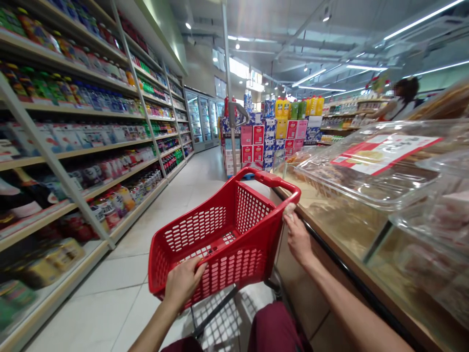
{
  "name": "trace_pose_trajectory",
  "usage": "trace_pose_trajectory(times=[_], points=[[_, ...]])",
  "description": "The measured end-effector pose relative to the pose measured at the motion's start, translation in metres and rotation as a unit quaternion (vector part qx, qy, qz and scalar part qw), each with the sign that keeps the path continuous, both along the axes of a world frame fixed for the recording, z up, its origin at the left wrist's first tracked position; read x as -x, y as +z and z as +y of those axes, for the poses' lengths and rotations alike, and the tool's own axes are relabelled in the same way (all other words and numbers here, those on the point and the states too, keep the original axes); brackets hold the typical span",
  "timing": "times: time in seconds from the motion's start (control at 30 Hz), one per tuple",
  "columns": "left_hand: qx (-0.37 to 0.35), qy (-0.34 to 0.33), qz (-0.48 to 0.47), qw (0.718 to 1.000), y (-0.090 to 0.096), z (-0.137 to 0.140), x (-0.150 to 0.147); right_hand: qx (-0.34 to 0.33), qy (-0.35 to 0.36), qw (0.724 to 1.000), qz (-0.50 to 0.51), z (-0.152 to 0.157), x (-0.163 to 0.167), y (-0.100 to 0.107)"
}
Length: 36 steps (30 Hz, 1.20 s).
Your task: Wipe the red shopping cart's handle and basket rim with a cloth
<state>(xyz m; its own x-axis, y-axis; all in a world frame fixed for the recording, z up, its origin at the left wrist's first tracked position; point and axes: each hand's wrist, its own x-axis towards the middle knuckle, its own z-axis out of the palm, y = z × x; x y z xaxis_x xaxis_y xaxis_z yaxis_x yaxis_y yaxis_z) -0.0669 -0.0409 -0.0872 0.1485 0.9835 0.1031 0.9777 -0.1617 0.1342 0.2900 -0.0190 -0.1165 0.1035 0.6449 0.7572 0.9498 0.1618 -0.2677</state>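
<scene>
A red plastic shopping cart [234, 244] with perforated walls stands in front of me, turned sideways, its handle [273, 180] toward the far right. My left hand [184, 279] is closed over the near side rim, with the thumb on top and the other fingers partly hidden. Near the handle end, my right hand [297, 237] is closed on the cart's corner, its fingers bent against the red plastic. That corner sits close beside the black-edged display counter.
Shelves of bottles and cans [84, 98] line the left side. On the right, a display counter [330, 215] holds clear plastic food packs [366, 171]. Stacked boxes and juice bottles [271, 132] stand ahead beside a metal pole [227, 63]. A person [401, 100] is at the far right.
</scene>
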Motion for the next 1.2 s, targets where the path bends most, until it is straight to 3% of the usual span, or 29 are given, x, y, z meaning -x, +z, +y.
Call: trace_pose_trajectory(times=[0.07, 0.13, 0.2, 0.3, 0.37, 0.5, 0.57, 0.77, 0.97, 1.13, 1.2], points=[[0.001, 0.005, 0.001, 1.0, -0.002, 0.001, 0.0, 0.035, 0.04, 0.999, -0.012, -0.016, 0.014, -0.04], [0.002, 0.012, 0.001, 1.0, -0.003, 0.002, 0.0, 0.055, 0.088, 0.994, -0.02, -0.028, 0.016, -0.055], [0.002, 0.018, -0.004, 1.0, -0.003, 0.003, 0.0, 0.001, 0.069, 0.997, 0.022, -0.028, 0.007, -0.039], [0.005, 0.024, -0.015, 1.0, -0.003, 0.004, 0.001, -0.107, 0.015, 0.99, 0.091, -0.01, -0.008, 0.005], [0.01, 0.029, -0.014, 0.999, -0.003, 0.004, 0.001, -0.116, 0.03, 0.988, 0.093, 0.0, -0.006, 0.009], [0.019, 0.033, 0.002, 0.999, -0.002, 0.005, 0.002, -0.037, 0.089, 0.995, 0.037, -0.01, 0.011, -0.047], [0.023, 0.035, 0.003, 0.999, -0.001, 0.006, 0.001, -0.022, 0.116, 0.993, 0.022, -0.02, 0.013, -0.06], [0.033, 0.038, -0.001, 0.999, 0.002, 0.008, 0.0, -0.121, 0.08, 0.985, 0.099, -0.005, 0.018, 0.003], [0.032, 0.02, -0.006, 0.999, 0.003, 0.006, 0.002, 0.031, 0.161, 0.986, -0.034, -0.021, 0.049, -0.043], [0.031, 0.008, -0.007, 0.999, 0.005, 0.003, 0.005, -0.083, 0.097, 0.992, 0.02, -0.02, 0.049, -0.009], [0.03, 0.007, -0.013, 0.999, 0.005, 0.002, 0.006, -0.088, 0.11, 0.99, -0.001, -0.019, 0.054, -0.01]])
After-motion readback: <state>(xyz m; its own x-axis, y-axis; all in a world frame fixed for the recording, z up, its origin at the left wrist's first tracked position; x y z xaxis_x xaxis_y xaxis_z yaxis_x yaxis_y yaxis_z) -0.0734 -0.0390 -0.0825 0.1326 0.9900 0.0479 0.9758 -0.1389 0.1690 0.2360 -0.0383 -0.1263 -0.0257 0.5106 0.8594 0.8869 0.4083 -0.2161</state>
